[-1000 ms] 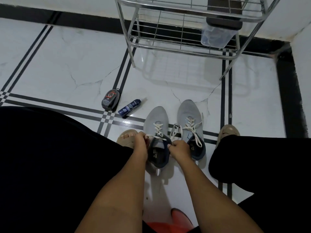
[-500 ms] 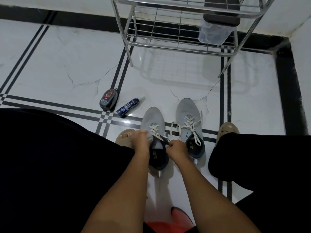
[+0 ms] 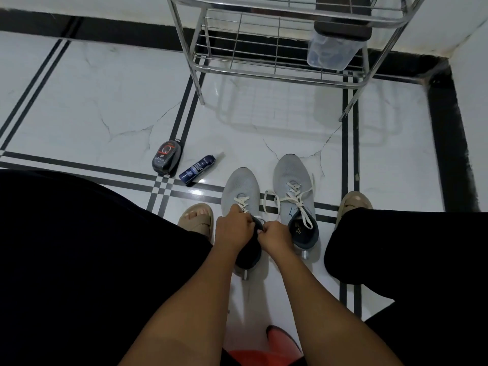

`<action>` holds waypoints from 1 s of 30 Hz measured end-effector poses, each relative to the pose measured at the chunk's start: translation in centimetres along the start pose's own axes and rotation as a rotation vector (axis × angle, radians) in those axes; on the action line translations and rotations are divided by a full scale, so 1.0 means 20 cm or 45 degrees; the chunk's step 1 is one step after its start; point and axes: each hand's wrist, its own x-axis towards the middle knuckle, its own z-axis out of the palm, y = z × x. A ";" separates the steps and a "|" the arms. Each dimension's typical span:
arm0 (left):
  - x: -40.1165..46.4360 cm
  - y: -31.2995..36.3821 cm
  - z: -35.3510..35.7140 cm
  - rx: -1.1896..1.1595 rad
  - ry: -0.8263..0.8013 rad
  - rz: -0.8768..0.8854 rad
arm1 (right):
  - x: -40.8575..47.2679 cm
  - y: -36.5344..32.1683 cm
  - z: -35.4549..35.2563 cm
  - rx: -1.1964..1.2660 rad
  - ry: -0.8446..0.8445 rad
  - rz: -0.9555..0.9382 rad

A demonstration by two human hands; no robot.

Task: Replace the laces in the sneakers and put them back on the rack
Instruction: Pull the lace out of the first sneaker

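Sitting over a white tiled floor (image 3: 111, 101) with black lines, we work on the left grey sneaker (image 3: 241, 191), which stands between our feet. Our left hand (image 3: 232, 229) and right hand (image 3: 274, 235) meet at its dark collar, fingers curled, each seemingly pinching an end of the white lace (image 3: 242, 201); the ends themselves are mostly hidden under our fingers. The right grey sneaker (image 3: 291, 180) stands just beside it, toe pointing away from us, its white lace (image 3: 294, 196) threaded and lying loose over the tongue and sides. Our feet in tan sandals (image 3: 196, 219) flank the pair. Farther left on the floor lie a dark shoe-polish sponge case (image 3: 167, 159) and a small blue bottle (image 3: 196, 169), close together. Beyond the sneakers stands the metal wire rack (image 3: 264, 64), with a clear plastic container (image 3: 330, 52) on its lower shelf.
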 end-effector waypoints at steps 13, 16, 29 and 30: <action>0.02 -0.01 -0.14 -1.714 0.333 -1.099 | 0.02 -0.01 -0.02 -0.043 -0.032 -0.110; 0.01 0.01 -0.05 -0.546 0.060 -0.499 | 0.02 0.01 -0.01 -0.071 -0.029 -0.101; 0.02 0.01 -0.09 -0.527 -0.163 -0.633 | 0.02 0.00 -0.03 -0.108 -0.010 -0.073; 0.03 -0.05 -0.10 -0.591 -0.205 -0.735 | 0.02 0.01 -0.03 -0.111 -0.018 -0.056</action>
